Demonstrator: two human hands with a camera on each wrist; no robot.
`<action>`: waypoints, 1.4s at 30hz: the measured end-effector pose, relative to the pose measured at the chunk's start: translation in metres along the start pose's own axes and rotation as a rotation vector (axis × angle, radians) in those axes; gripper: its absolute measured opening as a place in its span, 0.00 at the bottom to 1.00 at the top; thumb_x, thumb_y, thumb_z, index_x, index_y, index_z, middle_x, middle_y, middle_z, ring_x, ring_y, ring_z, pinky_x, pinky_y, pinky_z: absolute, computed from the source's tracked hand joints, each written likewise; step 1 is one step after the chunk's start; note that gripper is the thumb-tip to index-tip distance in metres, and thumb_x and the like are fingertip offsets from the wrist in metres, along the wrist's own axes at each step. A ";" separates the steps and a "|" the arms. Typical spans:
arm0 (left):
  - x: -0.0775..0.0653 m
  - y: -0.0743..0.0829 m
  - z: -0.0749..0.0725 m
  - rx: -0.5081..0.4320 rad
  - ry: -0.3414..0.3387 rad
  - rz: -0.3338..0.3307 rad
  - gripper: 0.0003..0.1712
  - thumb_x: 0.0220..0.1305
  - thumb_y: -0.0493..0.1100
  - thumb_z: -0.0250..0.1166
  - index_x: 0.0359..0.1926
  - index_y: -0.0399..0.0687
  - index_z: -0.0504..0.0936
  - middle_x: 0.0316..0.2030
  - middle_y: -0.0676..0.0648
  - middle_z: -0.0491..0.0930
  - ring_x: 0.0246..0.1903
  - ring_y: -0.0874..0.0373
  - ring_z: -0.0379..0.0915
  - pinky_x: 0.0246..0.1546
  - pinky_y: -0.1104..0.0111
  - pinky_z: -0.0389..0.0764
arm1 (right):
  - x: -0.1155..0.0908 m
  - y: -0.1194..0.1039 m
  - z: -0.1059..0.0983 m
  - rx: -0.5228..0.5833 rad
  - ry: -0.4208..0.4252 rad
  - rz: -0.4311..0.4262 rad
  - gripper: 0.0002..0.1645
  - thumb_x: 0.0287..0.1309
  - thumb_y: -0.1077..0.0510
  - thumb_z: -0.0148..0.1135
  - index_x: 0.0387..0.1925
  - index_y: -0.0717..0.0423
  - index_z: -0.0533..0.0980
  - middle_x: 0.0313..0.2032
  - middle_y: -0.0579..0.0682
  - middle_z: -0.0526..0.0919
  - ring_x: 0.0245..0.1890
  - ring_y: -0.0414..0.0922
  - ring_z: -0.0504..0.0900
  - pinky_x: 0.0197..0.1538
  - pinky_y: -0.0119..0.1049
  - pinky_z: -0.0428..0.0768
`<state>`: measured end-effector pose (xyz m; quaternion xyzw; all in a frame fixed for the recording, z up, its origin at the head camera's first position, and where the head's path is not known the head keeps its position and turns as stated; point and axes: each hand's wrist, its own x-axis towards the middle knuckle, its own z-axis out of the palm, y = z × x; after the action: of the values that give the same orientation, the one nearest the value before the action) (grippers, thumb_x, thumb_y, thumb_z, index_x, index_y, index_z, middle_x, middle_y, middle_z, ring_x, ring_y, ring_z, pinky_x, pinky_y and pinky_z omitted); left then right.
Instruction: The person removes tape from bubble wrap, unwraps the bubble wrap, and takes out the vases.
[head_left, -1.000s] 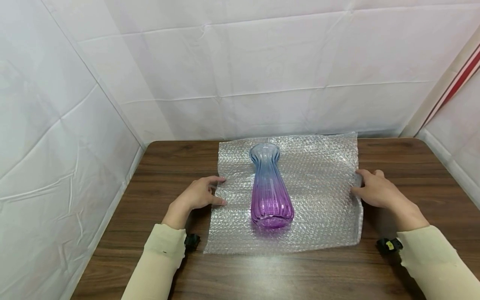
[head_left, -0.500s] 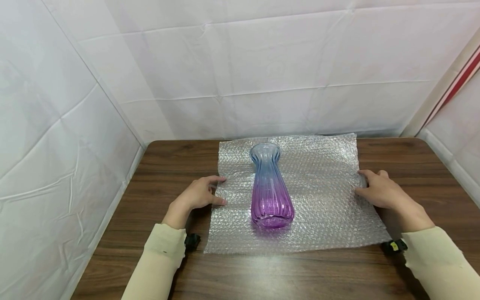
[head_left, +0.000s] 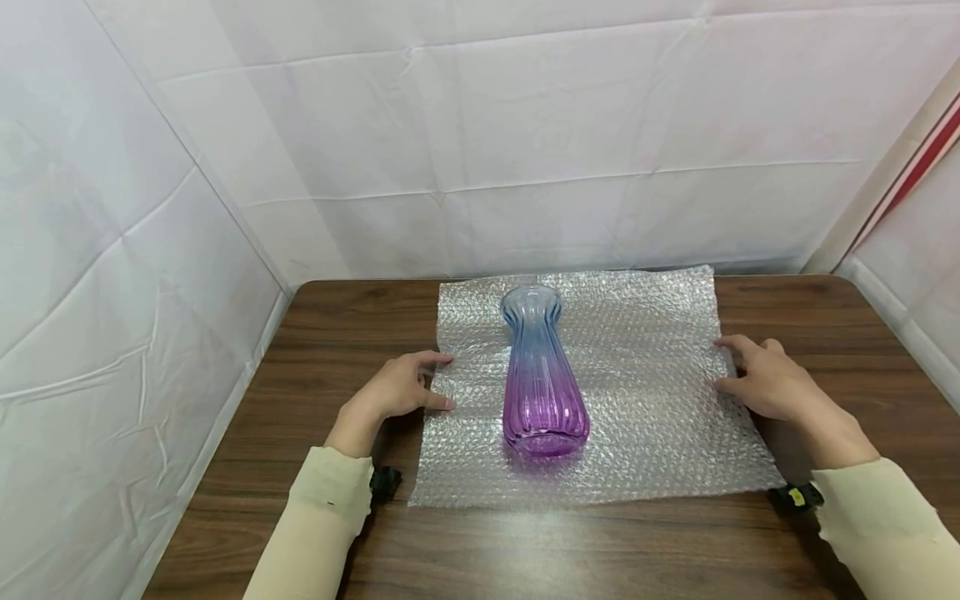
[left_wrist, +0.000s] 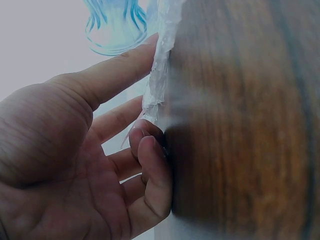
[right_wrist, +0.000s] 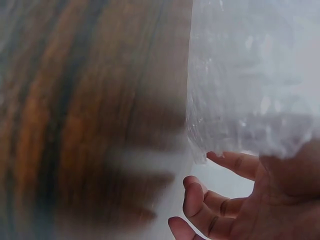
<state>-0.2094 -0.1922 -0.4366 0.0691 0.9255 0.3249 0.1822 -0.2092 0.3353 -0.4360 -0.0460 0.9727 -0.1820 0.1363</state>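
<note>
One vase (head_left: 543, 375) lies on its side on one sheet of wrap (head_left: 652, 375), left of the sheet's middle. Its single blue mouth points toward the far edge of the one counter (head_left: 480, 554), its purple base toward the person. The wrap lies flat on the wood.

Two hands are at the sheet, one per side. The left hand (head_left: 396, 387) has its thumb and index spread apart, two tips touching the left edge; its other fingers (left_wrist: 157, 185) bend loosely beside the counter. The right hand (head_left: 768, 381) has thumb and index likewise parted at the right edge, the rest loosely bent. Neither hand grips the vase.

Two pale sleeves (head_left: 309, 521) and two black devices (head_left: 385, 483), one at each wrist, show. Three white cloth walls (head_left: 525, 125) surround the counter, with one red stripe (head_left: 926, 154) at right.
</note>
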 end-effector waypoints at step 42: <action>-0.003 0.003 -0.002 -0.001 -0.016 -0.022 0.44 0.56 0.51 0.81 0.73 0.66 0.73 0.56 0.44 0.80 0.51 0.51 0.74 0.55 0.53 0.77 | -0.002 0.007 0.004 -0.060 0.024 -0.083 0.39 0.72 0.51 0.60 0.73 0.71 0.63 0.37 0.59 0.81 0.42 0.55 0.70 0.36 0.47 0.73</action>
<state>-0.2074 -0.1912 -0.4324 0.0614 0.9245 0.3227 0.1932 -0.2063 0.3404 -0.4411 -0.0880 0.9765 -0.1589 0.1157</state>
